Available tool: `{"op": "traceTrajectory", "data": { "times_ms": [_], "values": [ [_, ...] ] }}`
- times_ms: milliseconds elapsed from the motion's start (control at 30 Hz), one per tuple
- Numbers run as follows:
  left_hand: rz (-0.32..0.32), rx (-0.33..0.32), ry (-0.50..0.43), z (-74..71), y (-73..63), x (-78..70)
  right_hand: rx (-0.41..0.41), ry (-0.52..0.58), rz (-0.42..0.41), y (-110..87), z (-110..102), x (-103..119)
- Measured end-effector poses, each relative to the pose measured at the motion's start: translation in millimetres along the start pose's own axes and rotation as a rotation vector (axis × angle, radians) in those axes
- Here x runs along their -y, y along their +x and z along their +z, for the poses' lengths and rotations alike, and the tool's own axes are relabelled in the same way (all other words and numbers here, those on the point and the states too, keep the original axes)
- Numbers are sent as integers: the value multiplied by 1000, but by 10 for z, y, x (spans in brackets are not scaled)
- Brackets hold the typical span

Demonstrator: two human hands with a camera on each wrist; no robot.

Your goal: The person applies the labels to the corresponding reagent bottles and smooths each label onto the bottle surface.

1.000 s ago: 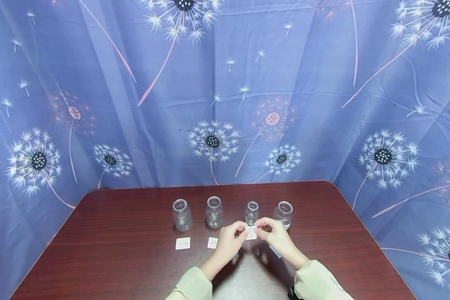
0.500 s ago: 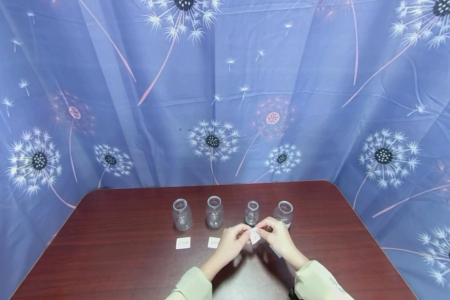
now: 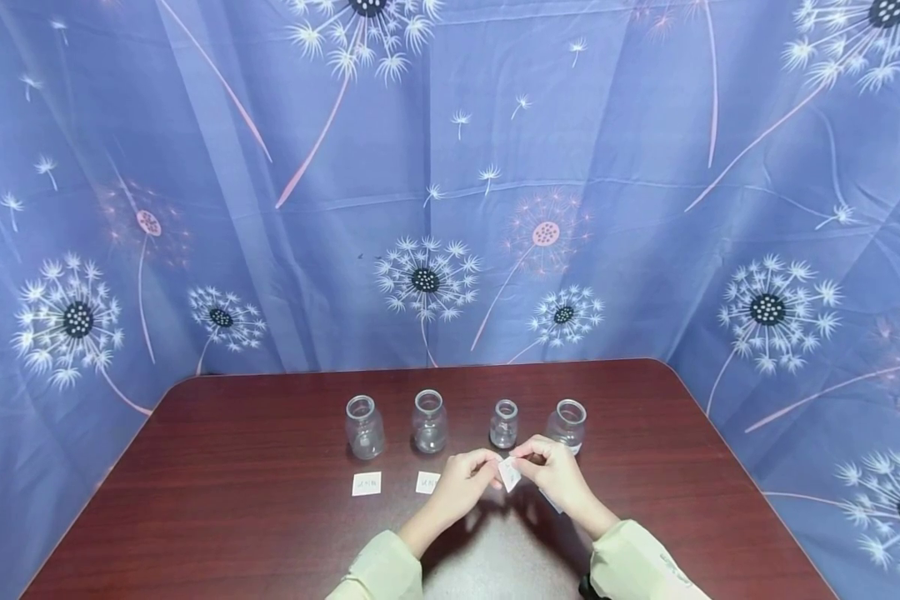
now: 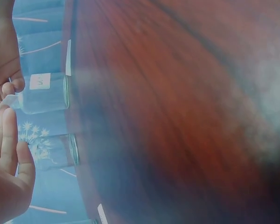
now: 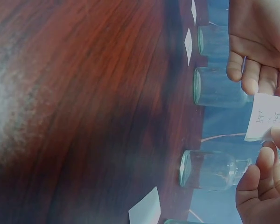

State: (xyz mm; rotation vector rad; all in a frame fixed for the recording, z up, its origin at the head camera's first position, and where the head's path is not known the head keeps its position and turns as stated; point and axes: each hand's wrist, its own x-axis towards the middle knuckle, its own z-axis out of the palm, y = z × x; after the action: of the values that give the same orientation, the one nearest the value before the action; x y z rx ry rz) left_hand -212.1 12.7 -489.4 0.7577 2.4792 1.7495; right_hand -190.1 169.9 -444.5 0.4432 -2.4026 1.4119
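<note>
Head view puts a white label (image 3: 508, 473) between the two hands, held above the table (image 3: 270, 533) in front of the small jar (image 3: 503, 426). Left hand (image 3: 461, 482) and right hand (image 3: 561, 482) each pinch an edge of it between thumb and forefinger, fingertips nearly meeting; in the right wrist view the right thumb lies on one corner. The step seems to be working at that edge. To do it well, I would grip only the margins, keep skin off the writing, and move slowly so the label neither creases nor tears.

Hard to make out: the writing is unreadable, and whether a backing is present cannot be told. The left thumb is out of sight in the right wrist view. A card (image 3: 551, 500) is mostly hidden by the right hand, and something dark (image 3: 589, 588) at the sleeve (image 3: 645, 560) is cut off.
</note>
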Motion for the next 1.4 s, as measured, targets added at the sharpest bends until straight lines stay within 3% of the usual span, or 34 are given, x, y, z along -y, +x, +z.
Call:
{"op": "traceTrajectory", "data": {
  "times_ms": [333, 1000, 1167, 1400],
  "values": [
    [-21, 28, -51, 5, -5, 19, 10, -12, -41, -14, -8, 0],
    [-25, 66, -103, -12, -12, 34, 44, -11, -32, -14, -13, -8],
    [-34, 56, -108, -54, -44, -146, 68, 11, -44, -14, -9, -22],
    [-30, 55, -157, -121, -73, -283, 94, 30, -31, -6, 60, -361]
  ]
}}
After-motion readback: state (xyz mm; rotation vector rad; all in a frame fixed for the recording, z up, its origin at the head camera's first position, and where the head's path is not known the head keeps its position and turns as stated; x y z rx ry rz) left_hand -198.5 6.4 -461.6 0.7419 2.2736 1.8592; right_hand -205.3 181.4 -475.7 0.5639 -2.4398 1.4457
